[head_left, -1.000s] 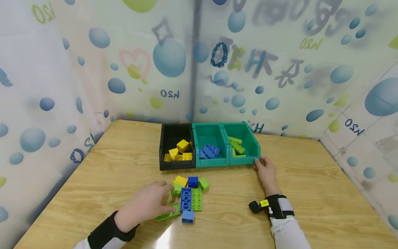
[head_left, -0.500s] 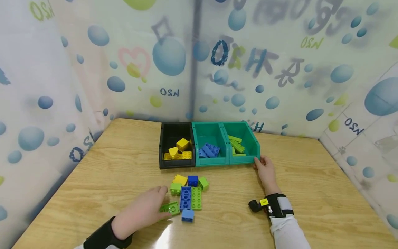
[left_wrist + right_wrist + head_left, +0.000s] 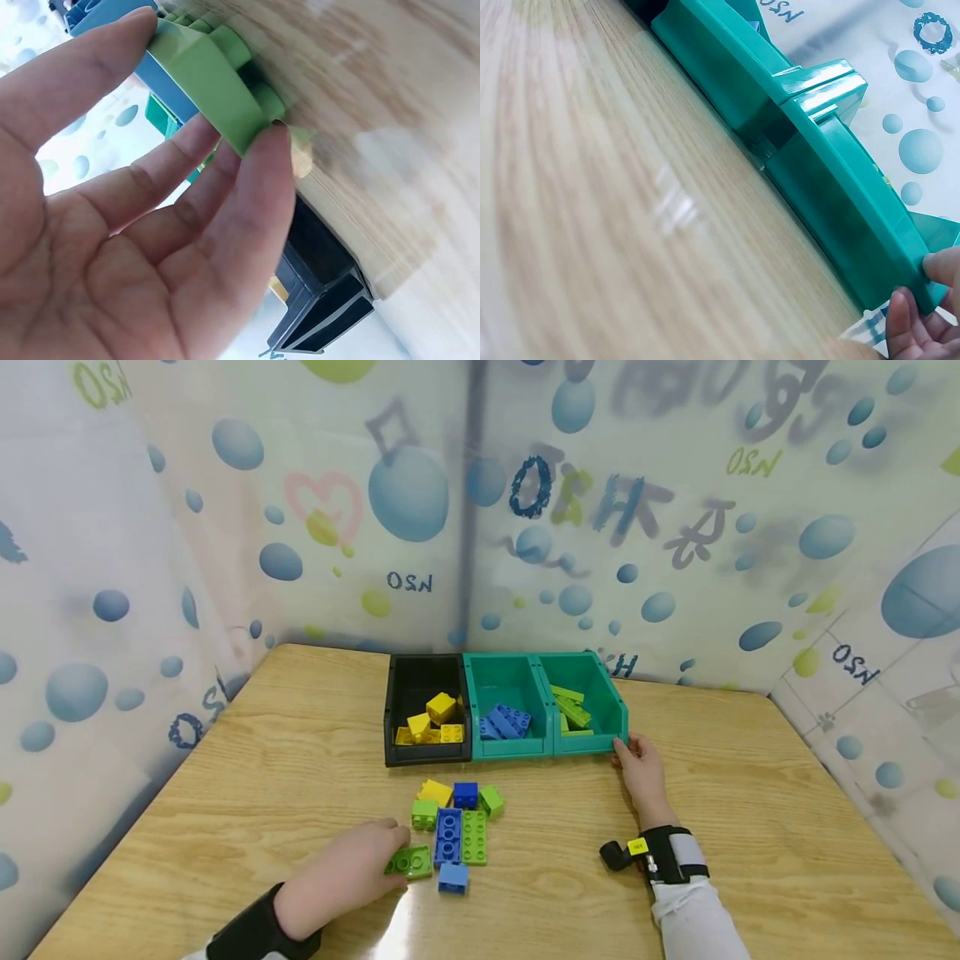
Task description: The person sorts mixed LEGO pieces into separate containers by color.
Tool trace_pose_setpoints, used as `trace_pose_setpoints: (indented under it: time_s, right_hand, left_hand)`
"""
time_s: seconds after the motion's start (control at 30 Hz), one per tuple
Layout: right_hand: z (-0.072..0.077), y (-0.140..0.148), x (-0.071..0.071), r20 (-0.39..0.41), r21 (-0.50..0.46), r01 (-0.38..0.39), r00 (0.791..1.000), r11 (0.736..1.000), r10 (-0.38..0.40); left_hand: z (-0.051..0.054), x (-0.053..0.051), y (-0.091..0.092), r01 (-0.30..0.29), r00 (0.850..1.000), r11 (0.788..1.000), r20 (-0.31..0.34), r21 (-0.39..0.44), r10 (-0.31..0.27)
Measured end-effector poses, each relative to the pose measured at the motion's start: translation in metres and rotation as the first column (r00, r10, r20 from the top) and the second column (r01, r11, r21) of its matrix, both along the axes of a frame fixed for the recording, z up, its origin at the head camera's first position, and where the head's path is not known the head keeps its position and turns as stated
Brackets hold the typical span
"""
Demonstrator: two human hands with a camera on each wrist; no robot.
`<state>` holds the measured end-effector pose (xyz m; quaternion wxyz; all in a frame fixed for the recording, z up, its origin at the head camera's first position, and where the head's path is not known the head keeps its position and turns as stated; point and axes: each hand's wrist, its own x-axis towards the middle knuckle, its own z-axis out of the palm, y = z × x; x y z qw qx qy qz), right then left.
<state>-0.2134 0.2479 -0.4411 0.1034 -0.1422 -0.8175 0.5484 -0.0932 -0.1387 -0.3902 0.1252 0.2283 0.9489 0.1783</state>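
My left hand [image 3: 341, 872] pinches a light green building brick [image 3: 414, 862] lying studs down or tilted at the near left of a loose group. In the left wrist view, thumb and a fingertip press opposite ends of that green brick [image 3: 214, 94]. Beside it are a blue brick [image 3: 448, 837], a flat green brick [image 3: 474, 838] and a lighter blue brick [image 3: 453, 878]. My right hand [image 3: 642, 777] grips the front right corner of the right teal bin [image 3: 588, 745], thumb and fingers on either side of the wall in the right wrist view.
Farther back in the group lie a yellow brick [image 3: 435, 792], a dark blue brick [image 3: 466, 795] and two small green bricks. A black bin [image 3: 429, 758] holds yellow bricks; the middle teal bin [image 3: 513, 750] holds blue ones. All stand on a wooden table [image 3: 300, 727].
My left hand drew back slightly from the small green brick, then closed on the green brick nearest it. That brick shifted slightly. My right hand stayed on the bin corner.
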Motion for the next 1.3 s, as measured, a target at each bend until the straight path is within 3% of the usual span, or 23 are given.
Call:
trace_pose_setpoints:
  time_s: [0.37, 0.5, 0.6, 0.77, 1.0, 1.3]
  right_hand:
    - [0.0, -0.002, 0.002, 0.019, -0.001, 0.001, 1.0, 1.0, -0.001]
    - [0.001, -0.002, 0.002, 0.009, -0.012, -0.002, 1.0, 1.0, 0.002]
    - [0.001, -0.002, 0.002, -0.003, -0.019, 0.004, 1.0, 1.0, -0.004]
    - [0.001, -0.001, 0.001, -0.002, -0.002, 0.003, 1.0, 1.0, -0.003]
    - [0.0, 0.0, 0.001, 0.005, 0.003, 0.003, 1.0, 1.0, -0.003]
    - [0.001, -0.001, 0.001, 0.007, -0.002, 0.002, 1.0, 1.0, -0.002]
  left_hand:
    - [0.0, -0.001, -0.003, 0.015, 0.999, 0.999, 0.028, 0.038, -0.016]
    - [0.004, -0.003, -0.007, 0.024, 1.0, 0.996, 0.005, 0.088, -0.024]
    - [0.009, -0.004, -0.01, 0.03, 0.999, 0.993, -0.047, 0.118, -0.025]
    - [0.019, -0.005, -0.01, -0.021, 0.997, 0.992, -0.071, 0.124, 0.03]
    - [0.024, -0.005, -0.009, -0.099, 0.991, 0.988, -0.084, 0.114, 0.109]
    - [0.027, -0.007, -0.01, -0.111, 0.985, 0.986, -0.117, 0.128, 0.126]
